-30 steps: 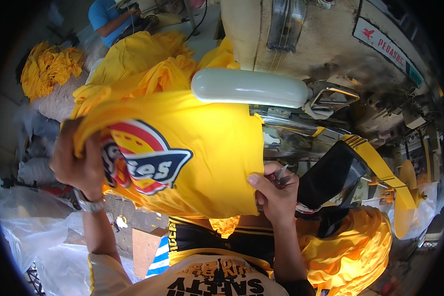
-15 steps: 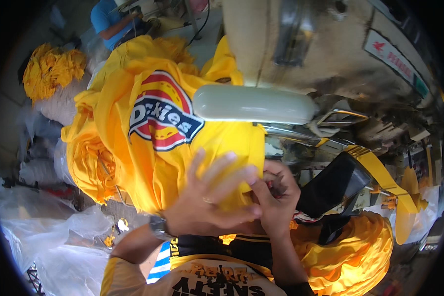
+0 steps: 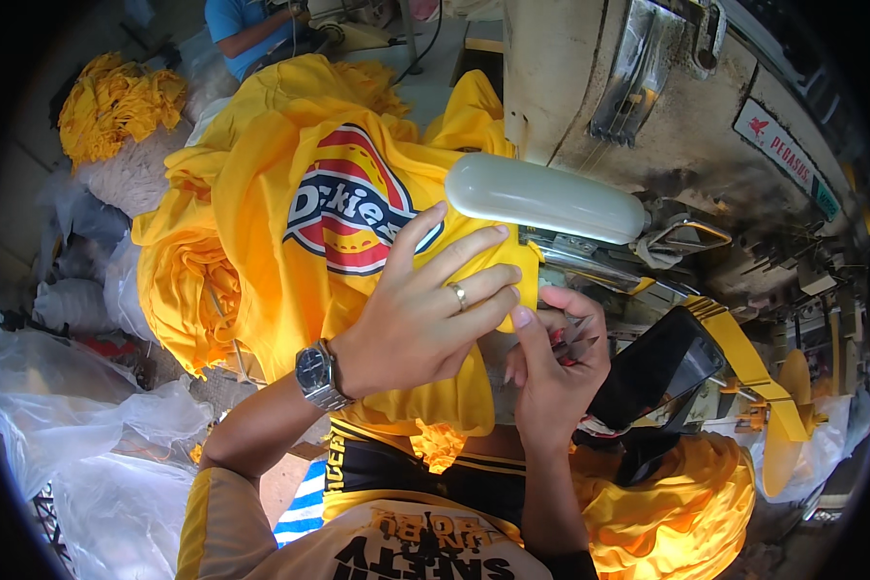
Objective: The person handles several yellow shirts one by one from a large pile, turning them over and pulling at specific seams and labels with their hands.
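A yellow shirt (image 3: 290, 280) with a red, white and blue badge print (image 3: 343, 203) is draped over a heap of yellow garments in front of me. My left hand (image 3: 425, 314), with a ring and a wristwatch, lies on the shirt's lower right part, fingers spread. My right hand (image 3: 551, 382) is right beside it, touching its fingertips, and pinches small red-handled thread snips (image 3: 572, 338) with the blades pointing right. The shirt's edge hangs below both hands.
A beige industrial sewing machine (image 3: 648, 106) with a white tube lamp (image 3: 541, 198) fills the upper right. A black flat object (image 3: 657, 367) and a yellow strap (image 3: 735, 348) lie right of my hands. Yellow cloth (image 3: 677, 503) rests in my lap. Plastic bags (image 3: 87, 425) sit left; a person in blue (image 3: 251, 24) works behind.
The shirt, held flat between both hands, has been turned up and to the left onto the heap. My left hand let go of its left edge and crossed over beside my right hand.
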